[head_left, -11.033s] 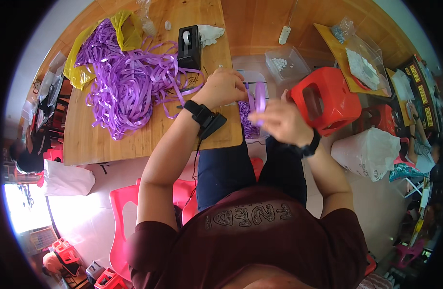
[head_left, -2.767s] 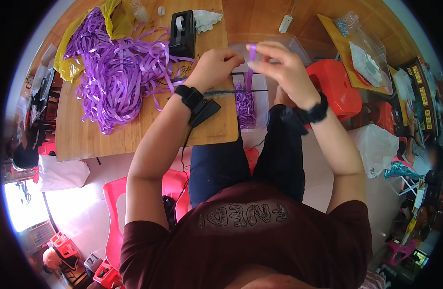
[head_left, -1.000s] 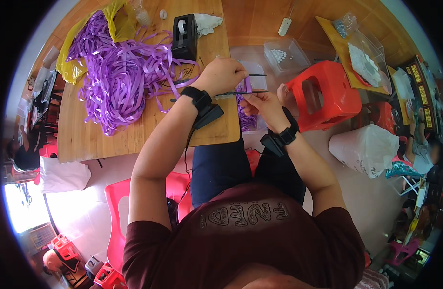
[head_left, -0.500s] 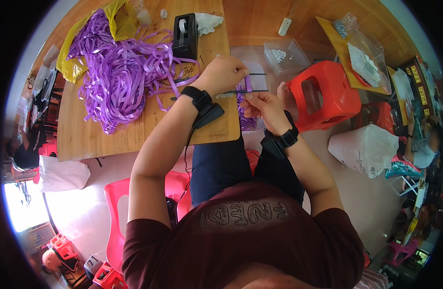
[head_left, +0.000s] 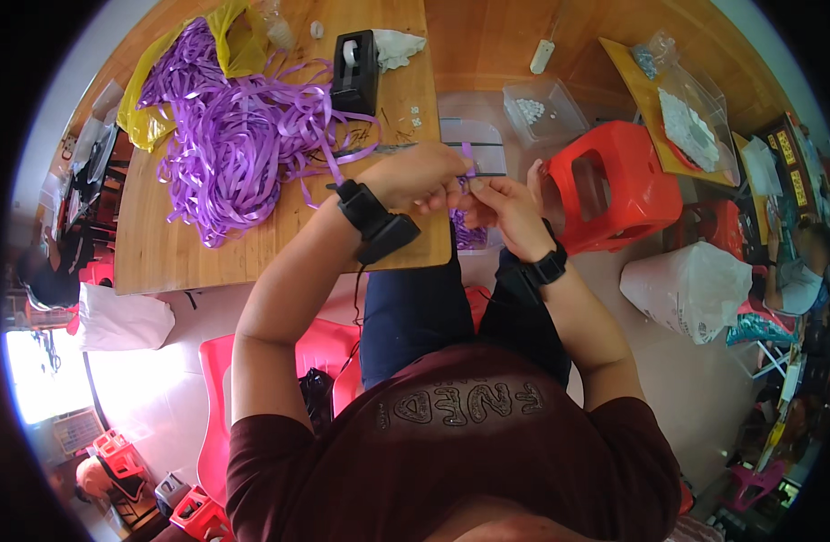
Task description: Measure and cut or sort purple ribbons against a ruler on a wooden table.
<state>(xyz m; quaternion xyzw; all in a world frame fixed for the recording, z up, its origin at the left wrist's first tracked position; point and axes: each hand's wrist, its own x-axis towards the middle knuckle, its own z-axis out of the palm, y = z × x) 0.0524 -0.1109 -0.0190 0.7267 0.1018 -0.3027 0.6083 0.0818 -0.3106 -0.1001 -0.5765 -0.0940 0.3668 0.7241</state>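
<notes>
Both grips [head_left: 469, 185] pinch ribbon piece [head_left: 467, 155] — upright

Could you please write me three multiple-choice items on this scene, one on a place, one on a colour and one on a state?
1. Where does the black tape dispenser stand?
A. on the wooden table
B. on the red stool
C. on the floor

2. What colour is the ribbon pile?
A. green
B. purple
C. white

3. What are the left hand and right hand doing?
A. resting flat on the table
B. both pinching a small ribbon piece
C. hanging empty

Key: 1 A, it stands at the table's far edge beside the pile. 2 B, the strips are all purple. 3 B, the fingertips meet on the piece.
</notes>
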